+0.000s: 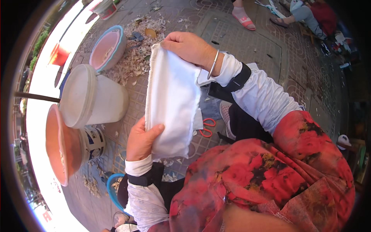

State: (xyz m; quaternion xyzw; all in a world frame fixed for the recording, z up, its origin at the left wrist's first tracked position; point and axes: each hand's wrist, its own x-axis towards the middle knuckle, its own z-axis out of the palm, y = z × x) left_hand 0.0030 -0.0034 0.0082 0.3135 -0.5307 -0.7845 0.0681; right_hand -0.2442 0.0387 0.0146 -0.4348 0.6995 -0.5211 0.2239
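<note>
I'm seeing the left hand (143, 140) clamping the white cloth (170, 104) at its lower left edge, the right hand (189, 48) pinching its top; it's hanging above the paving (120, 133). Leftward, a pale bucket (108, 98) is standing, contents hidden. An orange basin (71, 145), sitting on a printed tub (93, 143), is holding pale scraps. A blue-rimmed pink basin (105, 50) is holding something pale.

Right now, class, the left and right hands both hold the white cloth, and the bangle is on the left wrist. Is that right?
Not quite: the head view shows the bangle on the wrist of the right hand, not the left. That hand and the left hand do both hold the white cloth.
</note>
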